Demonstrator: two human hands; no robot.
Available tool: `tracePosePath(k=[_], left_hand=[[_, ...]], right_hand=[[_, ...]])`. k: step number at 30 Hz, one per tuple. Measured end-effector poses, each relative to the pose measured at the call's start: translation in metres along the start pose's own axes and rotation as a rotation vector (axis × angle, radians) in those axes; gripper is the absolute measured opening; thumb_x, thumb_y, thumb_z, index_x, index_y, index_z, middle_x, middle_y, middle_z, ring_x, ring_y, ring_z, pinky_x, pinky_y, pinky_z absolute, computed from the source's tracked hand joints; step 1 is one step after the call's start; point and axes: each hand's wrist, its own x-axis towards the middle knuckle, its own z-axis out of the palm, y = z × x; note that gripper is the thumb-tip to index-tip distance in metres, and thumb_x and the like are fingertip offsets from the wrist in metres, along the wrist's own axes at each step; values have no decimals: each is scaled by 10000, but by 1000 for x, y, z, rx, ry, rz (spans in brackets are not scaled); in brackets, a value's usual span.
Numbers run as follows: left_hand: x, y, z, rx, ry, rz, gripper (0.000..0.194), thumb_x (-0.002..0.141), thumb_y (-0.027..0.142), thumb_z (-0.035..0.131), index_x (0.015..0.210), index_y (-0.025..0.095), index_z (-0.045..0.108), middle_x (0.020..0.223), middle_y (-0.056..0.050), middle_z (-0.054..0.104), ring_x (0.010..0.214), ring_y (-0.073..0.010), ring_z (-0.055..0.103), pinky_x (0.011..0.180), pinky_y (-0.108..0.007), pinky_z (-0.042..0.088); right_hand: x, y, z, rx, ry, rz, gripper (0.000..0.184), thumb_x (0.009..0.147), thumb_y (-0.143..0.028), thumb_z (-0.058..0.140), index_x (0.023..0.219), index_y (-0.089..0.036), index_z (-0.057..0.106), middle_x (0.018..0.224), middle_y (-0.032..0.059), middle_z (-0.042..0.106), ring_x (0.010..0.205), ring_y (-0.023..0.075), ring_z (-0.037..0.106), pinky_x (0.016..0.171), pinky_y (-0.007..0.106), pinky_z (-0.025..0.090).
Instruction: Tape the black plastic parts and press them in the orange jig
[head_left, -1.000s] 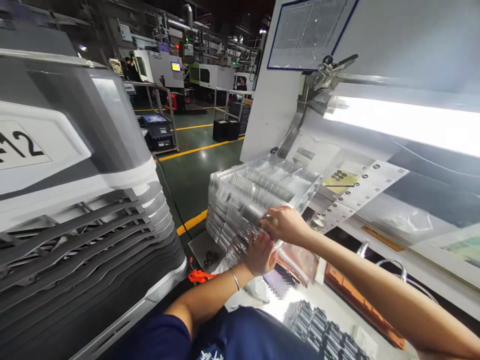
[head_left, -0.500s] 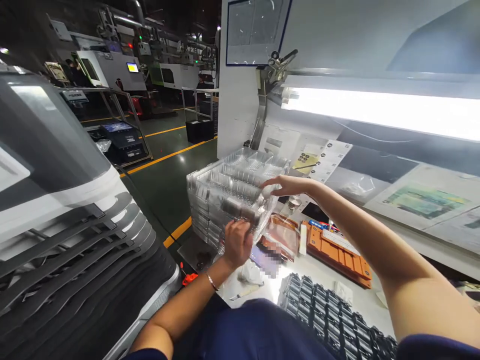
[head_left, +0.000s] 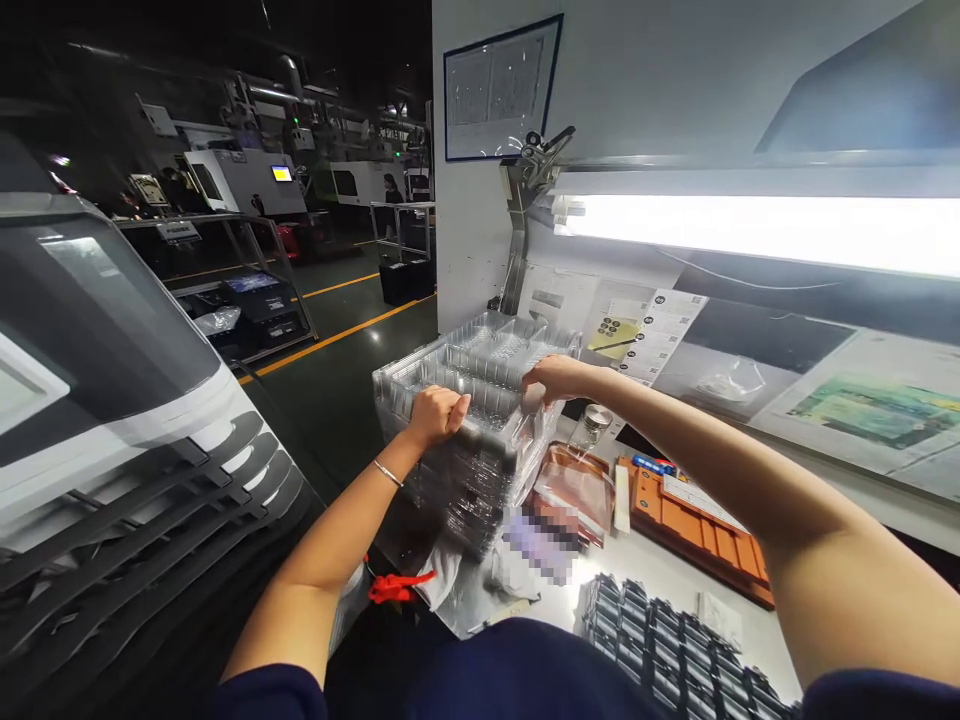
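A stack of clear plastic trays [head_left: 465,485] with molded compartments stands at the left end of the bench. My left hand [head_left: 436,414] is closed over the near rim of the top tray [head_left: 491,400], thumb pointing right. On the tray's right side, my right hand [head_left: 553,378] curls its fingers over the rim. The fingertips of both hands are partly hidden by the clear walls. Only the bare compartments show in the top tray; the lower trays' near side is blurred.
Dark ribbed parts [head_left: 667,640] lie in rows at the front right. An orange fixture [head_left: 697,525], a glass jar [head_left: 592,425] and a brown tray [head_left: 574,490] are behind them. Large grey-black equipment [head_left: 135,400] rises close on the left. A lamp [head_left: 750,230] hangs overhead.
My left hand has risen from the stack's near side to the top tray's near rim. My right hand stays at the right rim, its fingers now more curled. The view has shifted slightly.
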Motion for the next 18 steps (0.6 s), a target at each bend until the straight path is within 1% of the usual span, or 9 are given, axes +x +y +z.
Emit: tracePosePath(k=[4, 8, 11, 13, 15, 17, 18], left_hand=[[6, 0, -3, -23, 43, 19, 521, 965, 340, 271, 464, 207, 334, 405, 17, 382, 410, -111, 375, 529, -285, 264], [18, -4, -4, -41, 69, -10, 541, 967, 377, 292, 452, 211, 302, 389, 20, 362, 391, -106, 351, 523, -287, 274], [31, -6, -5, -73, 64, -49, 573, 965, 441, 289, 440, 211, 292, 381, 21, 343, 383, -101, 336, 513, -288, 271], [40, -8, -9, -111, 66, -121, 602, 960, 497, 274, 430, 211, 278, 375, 21, 327, 374, -97, 328, 491, -285, 258], [47, -10, -16, -168, 83, -229, 623, 958, 533, 243, 429, 209, 295, 378, 16, 347, 376, -96, 359, 474, -276, 263], [49, -14, -26, -227, 81, -311, 637, 964, 542, 195, 459, 203, 383, 403, 7, 412, 402, -103, 426, 480, -263, 301], [48, -16, -31, -246, 56, -322, 643, 965, 544, 176, 494, 198, 445, 429, 2, 457, 427, -109, 464, 494, -258, 325]], right_hand=[[-3, 7, -4, 62, 19, -47, 413, 668, -246, 769, 1074, -291, 714, 815, 7, 731, 781, 185, 649, 643, 254, 394], [-3, 9, -5, 82, 24, -51, 417, 678, -243, 762, 1087, -301, 712, 794, 8, 730, 761, 187, 649, 632, 260, 395], [-1, 12, -4, 118, 21, -35, 431, 658, -231, 779, 1078, -302, 717, 780, 10, 729, 753, 189, 651, 637, 264, 401], [2, 15, -2, 129, 28, -33, 429, 643, -237, 789, 1062, -303, 724, 758, 6, 725, 745, 188, 652, 635, 264, 403], [5, 18, 0, 120, 31, -49, 422, 638, -256, 791, 1052, -305, 727, 744, 1, 721, 737, 185, 653, 628, 260, 402], [8, 20, 1, 109, 24, -69, 410, 636, -272, 786, 1041, -308, 729, 738, -5, 720, 728, 180, 653, 618, 255, 397], [9, 21, 1, 107, 21, -79, 402, 636, -274, 784, 1034, -310, 731, 738, -8, 720, 726, 179, 653, 614, 253, 394]])
